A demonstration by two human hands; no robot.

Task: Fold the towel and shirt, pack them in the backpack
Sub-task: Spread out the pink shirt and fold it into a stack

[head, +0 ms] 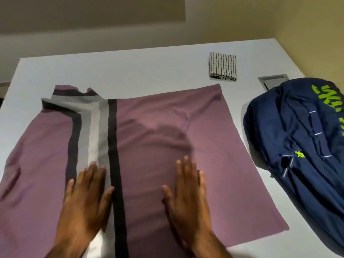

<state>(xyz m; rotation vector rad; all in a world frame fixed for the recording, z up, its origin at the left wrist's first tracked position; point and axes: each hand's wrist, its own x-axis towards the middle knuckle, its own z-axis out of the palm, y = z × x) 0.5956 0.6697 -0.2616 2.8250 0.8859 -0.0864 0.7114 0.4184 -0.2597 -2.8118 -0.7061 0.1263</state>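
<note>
On the white table (149,67) the purple shirt (158,127) lies spread flat, with dark, grey and white stripes running down its left part; we take the shirt as our landmark; the left hand (83,198) lies flat on the shirt's striped band near the near edge, fingers straight, grasping nothing; the right hand (188,194) lies flat on the plain purple cloth just right of the dark stripe, fingers straight, likewise released; beyond the shirt's far right corner, apart from it, sits the striped towel (223,67), folded into a small block; right of the shirt, near but not touching, lies the navy backpack (297,136) with lime lettering; we cannot tell whether its zip is open; past the shirt's far right corner a grey recessed panel (272,82) is set in the table, partly covered by the backpack.
</note>
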